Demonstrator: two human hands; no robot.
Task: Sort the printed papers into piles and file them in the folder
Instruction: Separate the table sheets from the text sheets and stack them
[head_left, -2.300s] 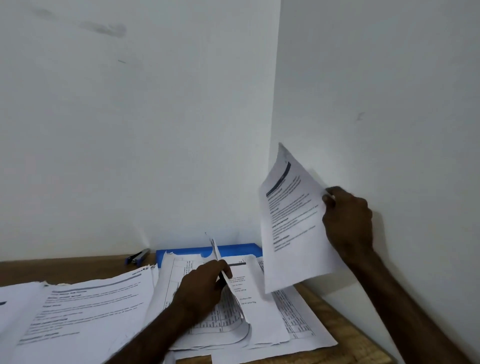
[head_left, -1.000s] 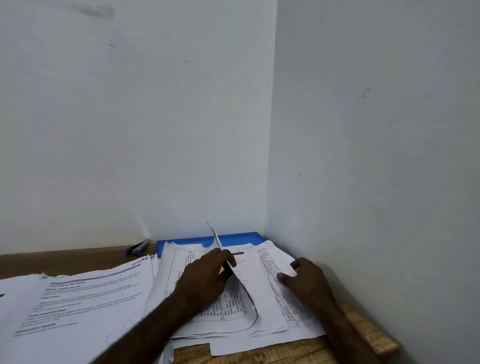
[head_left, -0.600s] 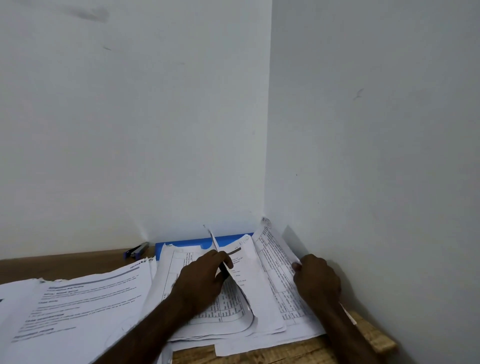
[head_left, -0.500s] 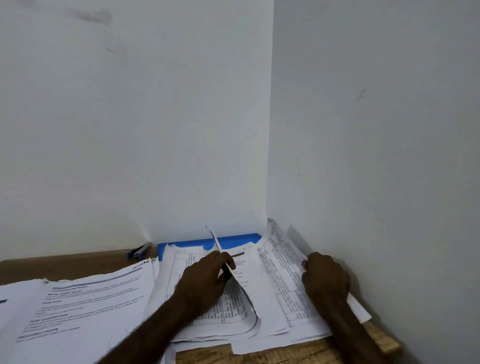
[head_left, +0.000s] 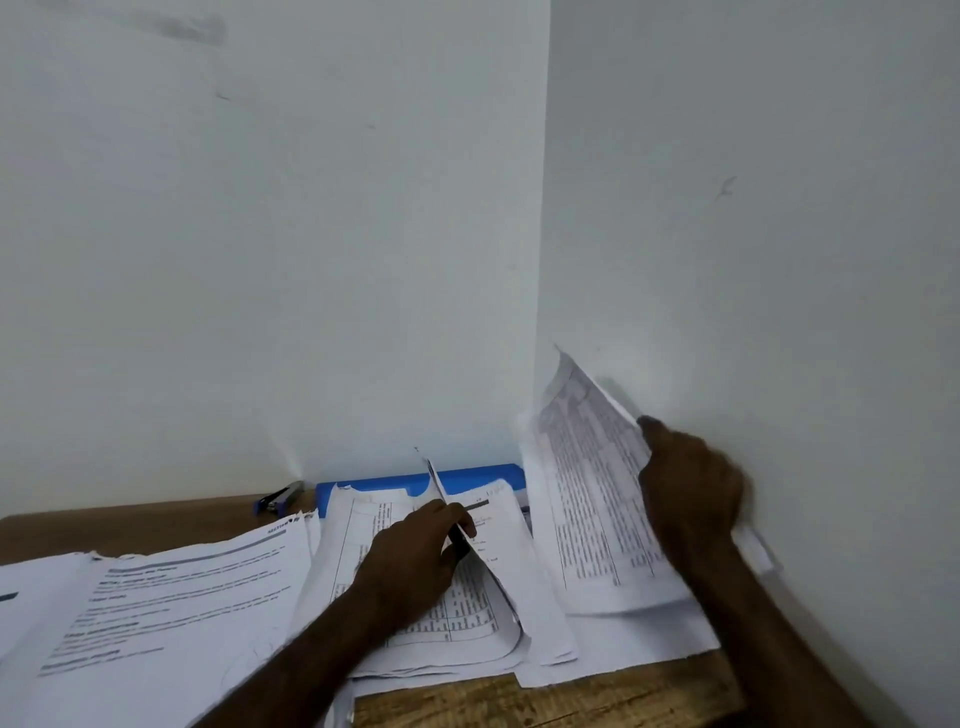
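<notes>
Printed sheet (head_left: 587, 499) tilted in right hand (head_left: 691, 483)

The blue folder (head_left: 467, 475) lies flat against the back wall, mostly buried under my middle pile (head_left: 363, 530) of table-printed sheets, whose top pages (head_left: 511, 551) my left hand (head_left: 415, 556) holds curled up. Right of the folder, my right hand (head_left: 691, 483) grips one tabled sheet (head_left: 587, 499), tilted upright. Left of the folder, nearer me, lies a text pile (head_left: 171, 597)
</notes>
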